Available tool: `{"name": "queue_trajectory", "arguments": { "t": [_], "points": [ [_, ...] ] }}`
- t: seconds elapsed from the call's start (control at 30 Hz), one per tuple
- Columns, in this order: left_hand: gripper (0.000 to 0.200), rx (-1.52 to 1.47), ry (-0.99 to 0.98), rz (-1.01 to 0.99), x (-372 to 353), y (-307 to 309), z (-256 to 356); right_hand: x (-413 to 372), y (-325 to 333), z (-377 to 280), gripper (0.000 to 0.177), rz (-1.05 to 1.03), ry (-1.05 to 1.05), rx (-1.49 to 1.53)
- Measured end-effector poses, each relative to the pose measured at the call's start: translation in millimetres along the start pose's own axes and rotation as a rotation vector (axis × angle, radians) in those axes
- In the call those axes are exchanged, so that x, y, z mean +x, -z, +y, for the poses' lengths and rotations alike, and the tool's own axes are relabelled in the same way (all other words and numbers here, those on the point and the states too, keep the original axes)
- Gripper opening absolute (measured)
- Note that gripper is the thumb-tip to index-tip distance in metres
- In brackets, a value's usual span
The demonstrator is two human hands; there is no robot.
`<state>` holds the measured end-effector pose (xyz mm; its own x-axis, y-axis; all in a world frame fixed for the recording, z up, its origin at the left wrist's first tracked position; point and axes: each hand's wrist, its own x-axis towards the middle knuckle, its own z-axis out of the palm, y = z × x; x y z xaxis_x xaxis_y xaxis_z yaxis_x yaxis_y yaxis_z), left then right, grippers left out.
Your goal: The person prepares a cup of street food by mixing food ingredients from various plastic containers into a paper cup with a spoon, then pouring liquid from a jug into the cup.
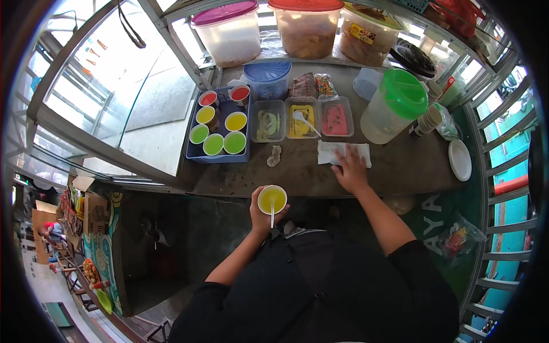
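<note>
My left hand [258, 216] is wrapped round a paper cup [265, 197] in front of the counter's edge. Yellow content fills the cup, and a white plastic spoon [273, 212] stands in it. Fingers spread, my right hand [351, 170] lies on a folded white cloth or tissue [327, 153] on the counter. Behind it are three shallow tubs: one with pale green content [267, 124], one with yellow [298, 128] holding a white spoon [306, 121], and one with red-pink [336, 118]. A crumpled whitish scrap [274, 156] lies left of the cloth.
At the left, a blue basket [218, 159] holds several cups of red, yellow and green content. A green-lidded pitcher [382, 114] and stacked paper cups [428, 120] stand right, near a white plate [459, 160]. Large lidded tubs [306, 31] line the back above the counter [229, 182].
</note>
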<state>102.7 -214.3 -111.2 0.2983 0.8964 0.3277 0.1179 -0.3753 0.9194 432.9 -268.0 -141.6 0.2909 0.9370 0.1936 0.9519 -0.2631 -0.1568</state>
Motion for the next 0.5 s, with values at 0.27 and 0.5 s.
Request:
{"name": "queue_trajectory", "arguments": {
  "t": [0.27, 0.5],
  "points": [
    [0.079, 0.023, 0.004, 0.035, -5.2, 15.1, 4.8, 10.9, 11.8, 13.6, 0.068, -0.406, -0.121, 0.019],
    [0.08, 0.033, 0.044, 0.037, -6.5, 27.1, 0.8, 1.5, 17.0, 2.9, 0.071, -0.476, -0.189, -0.001]
  ]
}}
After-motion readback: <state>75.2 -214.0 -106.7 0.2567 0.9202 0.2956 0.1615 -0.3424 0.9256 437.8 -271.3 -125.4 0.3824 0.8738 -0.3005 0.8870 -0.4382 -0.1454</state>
